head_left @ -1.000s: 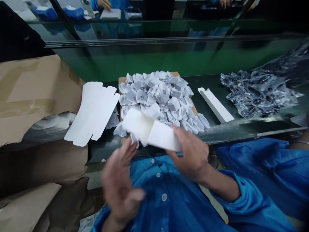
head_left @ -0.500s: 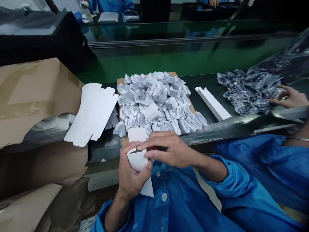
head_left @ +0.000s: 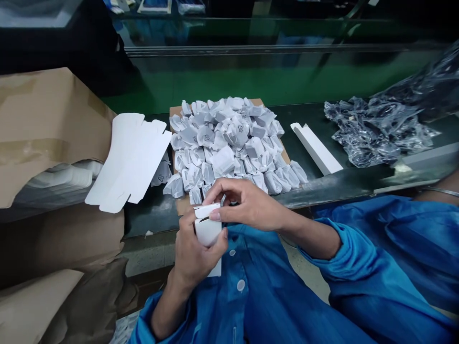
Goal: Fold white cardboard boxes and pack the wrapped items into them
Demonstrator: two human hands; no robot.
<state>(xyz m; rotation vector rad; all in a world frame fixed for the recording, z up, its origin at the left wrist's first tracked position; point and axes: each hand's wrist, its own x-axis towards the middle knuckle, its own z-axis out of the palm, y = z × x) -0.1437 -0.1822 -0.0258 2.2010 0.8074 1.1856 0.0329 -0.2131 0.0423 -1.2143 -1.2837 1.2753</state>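
A small white cardboard box (head_left: 208, 232) is held upright in front of my chest. My left hand (head_left: 195, 253) wraps round its sides, thumb on the near face. At the box's top, my right hand (head_left: 244, 205) pinches the end flap with thumb and fingers; the flap is folded over, with a narrow dark gap below it. Just beyond my hands, a heap of small items in white printed wrapping (head_left: 229, 138) lies on a brown cardboard sheet (head_left: 260, 102). Left of the heap rests a stack of flat white box blanks (head_left: 129, 157).
A long white box (head_left: 317, 149) and a pile of clear plastic-bagged dark items (head_left: 376, 129) lie to the right. A large brown carton (head_left: 50, 124) holding white blanks stands at the left. A co-worker's blue sleeve (head_left: 405, 239) is close at my right.
The raised top flap has been folded down over the box opening by my right hand. The co-worker's hand has left the plastic pile. My view has tipped slightly downward.
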